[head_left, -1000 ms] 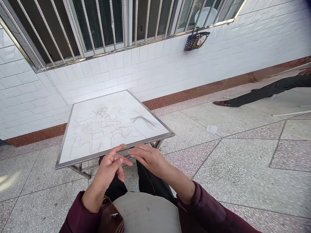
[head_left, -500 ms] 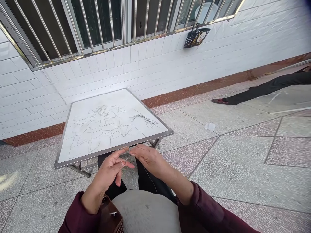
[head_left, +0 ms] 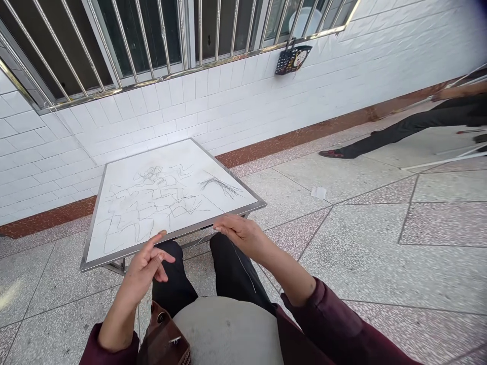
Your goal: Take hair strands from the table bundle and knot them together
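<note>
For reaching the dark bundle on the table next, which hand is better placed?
Probably the right hand: it is nearer the bundle, though the thin strand hanging below suggests it is occupied. The left hand is farther off.

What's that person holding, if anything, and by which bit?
The right hand seems to pinch a thin strand partway along; whether the left hand holds it too can't be told.

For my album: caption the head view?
Right hand pinching a thin strand, left hand apart, at a white table bearing dark strands.
</note>
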Available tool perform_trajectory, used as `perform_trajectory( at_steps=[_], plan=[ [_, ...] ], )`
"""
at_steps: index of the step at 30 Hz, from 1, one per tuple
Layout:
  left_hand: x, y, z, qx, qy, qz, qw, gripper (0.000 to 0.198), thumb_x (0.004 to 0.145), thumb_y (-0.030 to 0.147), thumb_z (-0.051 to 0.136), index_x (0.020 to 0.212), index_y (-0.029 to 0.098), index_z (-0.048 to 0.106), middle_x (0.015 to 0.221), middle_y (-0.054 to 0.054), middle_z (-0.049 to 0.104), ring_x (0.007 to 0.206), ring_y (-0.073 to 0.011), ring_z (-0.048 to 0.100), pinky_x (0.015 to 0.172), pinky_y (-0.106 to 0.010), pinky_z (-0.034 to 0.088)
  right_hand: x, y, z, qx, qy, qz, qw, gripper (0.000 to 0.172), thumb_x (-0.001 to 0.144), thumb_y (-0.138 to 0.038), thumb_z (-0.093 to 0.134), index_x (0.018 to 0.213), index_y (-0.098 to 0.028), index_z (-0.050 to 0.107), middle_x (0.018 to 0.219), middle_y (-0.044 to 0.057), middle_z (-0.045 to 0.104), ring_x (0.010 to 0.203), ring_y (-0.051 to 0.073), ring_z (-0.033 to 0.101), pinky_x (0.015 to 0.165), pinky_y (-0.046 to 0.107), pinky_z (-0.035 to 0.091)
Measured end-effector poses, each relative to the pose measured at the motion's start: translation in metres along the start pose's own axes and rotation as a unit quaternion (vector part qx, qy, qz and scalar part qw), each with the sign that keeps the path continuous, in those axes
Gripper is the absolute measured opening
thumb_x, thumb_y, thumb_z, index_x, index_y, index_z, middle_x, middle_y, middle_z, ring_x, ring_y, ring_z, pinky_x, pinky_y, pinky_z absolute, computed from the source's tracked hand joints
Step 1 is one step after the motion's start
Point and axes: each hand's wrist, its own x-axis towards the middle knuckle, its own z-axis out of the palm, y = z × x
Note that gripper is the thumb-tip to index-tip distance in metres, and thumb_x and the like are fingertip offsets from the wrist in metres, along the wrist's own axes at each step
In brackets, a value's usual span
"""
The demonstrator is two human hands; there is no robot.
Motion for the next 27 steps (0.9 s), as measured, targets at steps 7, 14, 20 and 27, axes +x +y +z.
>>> perform_trajectory(
  at_steps=[7,14,20,27],
  plan=[
    [0.015,0.04,0.031,0.148,0.008,0.128,0.981,0.053,0.091,0.028,0.053,0.142,0.031,0.043,0.103,-0.003,0.071,0.083,-0.016,0.063,0.081,-0.031,0.049,0.003,-0.035,0.014,0.028,-0.041,-0.04,0.998,0.019,0.098,-0.021,0.045,0.09,-0.02,0.062,0.081,0.003,0.065,0.075,0.016,0.061,0.068,0.027,0.047],
    [0.035,0.034,0.054,0.138,0.0,0.147,0.979,0.051,0.084,0.015,0.054,0.133,0.029,0.055,0.089,0.0,0.069,0.069,-0.0136,0.062,0.073,-0.028,0.05,-0.002,-0.038,0.019,0.032,-0.007,-0.04,0.999,0.015,0.097,-0.018,0.046,0.092,-0.021,0.06,0.083,0.003,0.066,0.073,0.015,0.062,0.066,0.026,0.048],
    [0.035,0.032,0.051,0.169,-0.002,0.142,0.975,0.055,0.083,0.011,0.051,0.134,0.031,0.054,0.084,0.002,0.069,0.067,-0.0132,0.061,0.071,-0.027,0.047,-0.004,-0.039,0.025,0.037,-0.017,-0.041,0.998,0.015,0.095,-0.013,0.045,0.092,-0.021,0.058,0.081,0.002,0.065,0.071,0.015,0.06,0.064,0.026,0.047],
    [0.033,0.034,0.054,0.181,0.013,0.126,0.975,0.048,0.088,0.018,0.053,0.133,0.034,0.054,0.084,0.002,0.069,0.071,-0.0151,0.062,0.071,-0.028,0.047,-0.005,-0.04,0.027,0.043,0.009,-0.032,0.999,0.014,0.096,-0.013,0.042,0.091,-0.02,0.054,0.078,0.002,0.059,0.07,0.014,0.056,0.062,0.025,0.043]
  ],
)
